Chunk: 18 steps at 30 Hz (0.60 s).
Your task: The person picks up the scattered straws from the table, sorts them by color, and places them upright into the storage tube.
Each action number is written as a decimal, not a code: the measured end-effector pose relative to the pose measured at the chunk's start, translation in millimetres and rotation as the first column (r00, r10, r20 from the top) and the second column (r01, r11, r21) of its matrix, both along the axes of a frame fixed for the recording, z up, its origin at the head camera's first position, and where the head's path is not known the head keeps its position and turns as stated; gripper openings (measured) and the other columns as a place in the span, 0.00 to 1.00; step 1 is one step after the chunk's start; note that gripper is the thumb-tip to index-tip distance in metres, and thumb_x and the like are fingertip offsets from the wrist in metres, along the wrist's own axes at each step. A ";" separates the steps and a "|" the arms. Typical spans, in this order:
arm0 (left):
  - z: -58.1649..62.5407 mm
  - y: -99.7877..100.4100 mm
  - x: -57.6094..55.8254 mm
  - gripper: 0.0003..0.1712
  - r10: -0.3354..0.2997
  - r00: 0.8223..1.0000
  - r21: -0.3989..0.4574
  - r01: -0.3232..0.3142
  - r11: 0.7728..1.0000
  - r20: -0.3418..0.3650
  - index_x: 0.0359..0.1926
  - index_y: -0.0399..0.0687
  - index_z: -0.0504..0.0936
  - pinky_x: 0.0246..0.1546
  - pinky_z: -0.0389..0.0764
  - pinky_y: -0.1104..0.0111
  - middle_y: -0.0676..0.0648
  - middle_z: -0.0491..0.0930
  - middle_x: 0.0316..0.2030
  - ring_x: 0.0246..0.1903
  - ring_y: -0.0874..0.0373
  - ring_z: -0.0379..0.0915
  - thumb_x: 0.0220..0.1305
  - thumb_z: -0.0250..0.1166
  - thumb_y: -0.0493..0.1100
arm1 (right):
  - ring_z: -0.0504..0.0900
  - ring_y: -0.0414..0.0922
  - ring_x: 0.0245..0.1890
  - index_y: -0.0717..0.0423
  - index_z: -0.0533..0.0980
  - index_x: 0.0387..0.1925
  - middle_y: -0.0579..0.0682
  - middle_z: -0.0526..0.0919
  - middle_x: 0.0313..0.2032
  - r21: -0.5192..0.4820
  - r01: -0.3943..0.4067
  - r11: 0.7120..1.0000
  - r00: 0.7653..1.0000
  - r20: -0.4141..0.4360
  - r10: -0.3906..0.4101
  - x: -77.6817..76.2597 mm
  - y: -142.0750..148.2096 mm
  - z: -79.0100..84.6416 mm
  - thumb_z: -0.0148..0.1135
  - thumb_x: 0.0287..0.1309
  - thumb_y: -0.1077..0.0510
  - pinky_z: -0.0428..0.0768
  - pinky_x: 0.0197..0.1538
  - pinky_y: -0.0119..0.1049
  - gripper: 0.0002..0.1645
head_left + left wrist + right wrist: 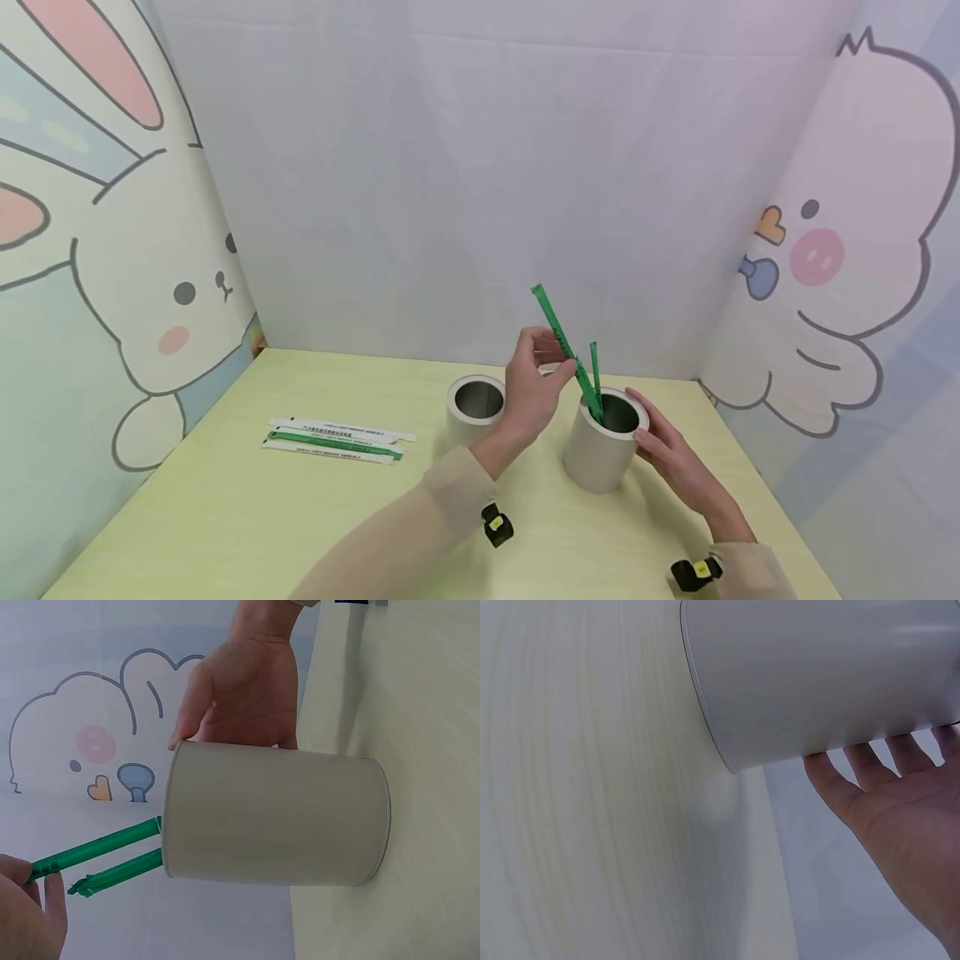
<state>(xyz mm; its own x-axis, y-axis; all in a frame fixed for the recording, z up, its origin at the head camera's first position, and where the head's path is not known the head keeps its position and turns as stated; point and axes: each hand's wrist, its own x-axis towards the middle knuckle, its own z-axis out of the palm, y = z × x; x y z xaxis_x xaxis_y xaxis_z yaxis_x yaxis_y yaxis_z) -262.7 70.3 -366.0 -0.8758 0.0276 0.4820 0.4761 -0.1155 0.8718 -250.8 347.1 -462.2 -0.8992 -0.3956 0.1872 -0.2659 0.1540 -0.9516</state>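
Observation:
My left hand (534,382) pinches a long green stick packet (553,321) near its middle, between thumb and fingers. The packet slants, its lower end inside the mouth of the right off-white canister (592,458). Another green stick packet (595,367) stands in that canister, its top above the rim; in the left wrist view both packets jut from the opening. My right hand (678,458) holds the canister from its right side, thumb at the near rim and fingers round the far side. In the right wrist view, the fingertips (817,761) touch the canister wall.
A second off-white canister (461,427) stands just left, partly behind my left hand. Several white and green stick packets (337,440) lie side by side at the left of the pale yellow table (225,517). A pale curtain (450,208) hangs behind.

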 end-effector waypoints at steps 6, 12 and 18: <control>-16.7 9.4 -4.2 0.20 0.015 0.999 -0.065 -0.012 0.998 0.048 0.57 0.52 0.75 0.51 0.87 0.69 0.52 0.81 0.50 0.50 0.61 0.82 0.71 0.69 0.32 | 0.66 0.22 0.69 0.47 0.41 0.87 0.56 0.48 0.82 -0.001 -0.003 1.000 1.000 0.000 0.003 -0.7 1.2 -0.9 0.40 0.86 0.56 0.73 0.64 0.22 0.38; -31.5 19.7 -4.7 0.21 -0.002 0.998 -0.111 0.009 0.994 0.062 0.57 0.50 0.75 0.49 0.87 0.71 0.50 0.82 0.51 0.51 0.59 0.83 0.69 0.70 0.32 | 0.66 0.23 0.69 0.47 0.40 0.87 0.60 0.46 0.82 -0.013 -0.014 1.000 1.000 0.005 0.014 -0.9 1.4 -1.5 0.39 0.86 0.58 0.73 0.65 0.23 0.38; -37.1 17.8 -5.7 0.23 -0.021 0.996 -0.142 0.033 0.989 0.088 0.58 0.49 0.76 0.50 0.86 0.72 0.50 0.83 0.50 0.52 0.58 0.83 0.67 0.72 0.31 | 0.66 0.22 0.70 0.48 0.40 0.87 0.59 0.46 0.83 -0.013 -0.016 1.000 1.000 0.001 0.016 -0.4 0.7 -0.4 0.39 0.86 0.58 0.73 0.65 0.23 0.38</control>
